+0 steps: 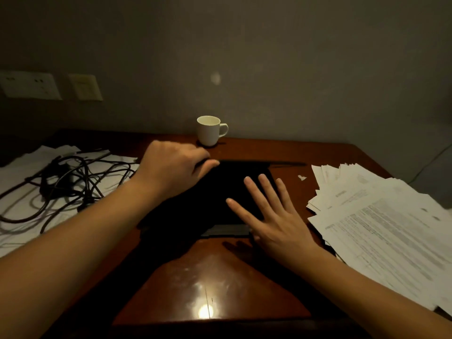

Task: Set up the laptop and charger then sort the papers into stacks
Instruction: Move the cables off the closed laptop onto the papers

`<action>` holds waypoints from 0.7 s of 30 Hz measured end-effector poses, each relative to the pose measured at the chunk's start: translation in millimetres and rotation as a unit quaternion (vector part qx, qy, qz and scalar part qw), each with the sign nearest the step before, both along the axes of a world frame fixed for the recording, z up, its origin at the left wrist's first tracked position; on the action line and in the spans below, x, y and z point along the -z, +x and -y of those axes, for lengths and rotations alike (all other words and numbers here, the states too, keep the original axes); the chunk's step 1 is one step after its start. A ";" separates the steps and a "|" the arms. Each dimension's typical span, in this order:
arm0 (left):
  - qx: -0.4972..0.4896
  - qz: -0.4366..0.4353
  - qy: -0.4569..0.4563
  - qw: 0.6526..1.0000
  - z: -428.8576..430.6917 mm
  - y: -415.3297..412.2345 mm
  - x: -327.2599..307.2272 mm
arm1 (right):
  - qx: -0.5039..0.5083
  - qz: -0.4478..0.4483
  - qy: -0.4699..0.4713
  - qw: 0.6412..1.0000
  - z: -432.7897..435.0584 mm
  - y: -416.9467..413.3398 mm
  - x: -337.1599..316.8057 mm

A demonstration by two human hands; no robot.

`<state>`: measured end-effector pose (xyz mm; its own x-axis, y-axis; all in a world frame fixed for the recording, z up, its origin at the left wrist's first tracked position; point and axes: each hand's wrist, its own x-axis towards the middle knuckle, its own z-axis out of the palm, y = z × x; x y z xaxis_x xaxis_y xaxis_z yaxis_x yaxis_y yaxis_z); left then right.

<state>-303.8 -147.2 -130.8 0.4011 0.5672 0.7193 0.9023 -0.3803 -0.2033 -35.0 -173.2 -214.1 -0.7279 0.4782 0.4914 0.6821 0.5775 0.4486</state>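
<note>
One black laptop (pixel 220 187), lid down, lies flat mid-bench (pixel 220 277) between two heaps of papers (pixel 381 221). One cable tangle (pixel 71 182) sits on the left heap (pixel 22 172), and one white mug (pixel 209 130) stands behind. The left hand (pixel 173 167) curls round the laptop's far left corner. The right hand (pixel 276 221) rests on the lid, fingers (pixel 265 189) spread wide.

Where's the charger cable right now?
In the head view, the charger cable lies tangled on loose papers on the left side of the desk, just left of the left hand and the black laptop.
</note>
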 end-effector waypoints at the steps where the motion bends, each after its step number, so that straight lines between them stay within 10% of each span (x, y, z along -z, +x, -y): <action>1: -0.021 0.010 0.010 1.000 -7.2 0.1 -11.1 | 0.002 0.003 -0.003 1.000 -0.2 -0.4 -1.0; 9: 0.004 0.163 0.006 0.987 -43.0 11.3 -32.2 | 0.021 0.023 -0.130 0.991 -17.6 3.1 -0.4; 13: 0.086 0.055 0.060 0.993 -41.2 3.3 -6.9 | 0.052 -0.008 -0.229 0.972 -31.2 7.6 11.4; 21: -0.061 -0.146 0.016 0.987 -45.3 4.6 9.1 | 0.142 -0.128 -0.351 0.917 -77.1 -22.7 18.8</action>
<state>-299.2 -101.9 -140.0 0.5240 0.6025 0.6020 0.8422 -0.2610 -0.4718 -57.7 -96.1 -232.8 -0.4286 0.8946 0.1263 0.8811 0.4448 -0.1608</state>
